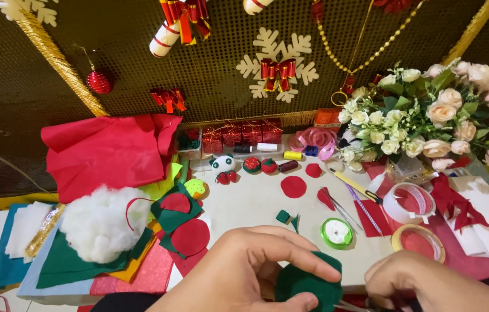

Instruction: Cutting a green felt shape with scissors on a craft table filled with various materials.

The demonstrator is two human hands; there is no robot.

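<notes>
At the far left of the table lie stacked felt sheets (3, 263) in teal, white and green, and above them a crumpled red cloth (106, 153) spreads against the gold backdrop. Just right of the sheets sits a puff of white stuffing (101, 222), with red felt circles (189, 236) and green scraps beside it. Further back stand a small white toy figure (223, 166) and a row of thread spools. On the bare tabletop (244, 202) lie a red felt disc (293, 186), a small green scrap and a roll of green ribbon (336, 233). At the bottom middle, the person's left hand (244, 271) pinches a dark green felt piece (308, 283), the index finger curled over its top edge and the thumb pressed beneath, so the fingers are closed on it. The felt sits at the near edge of the table, between the two hands. The right hand (423, 283) is just right of the felt, curled into a loose fist; a sliver of metal shows below it, but whether it grips anything cannot be told. Behind it sit two tape rolls (417, 240), scissors, red ribbon strips and, at the far right, a bouquet of pale roses (429, 110).
</notes>
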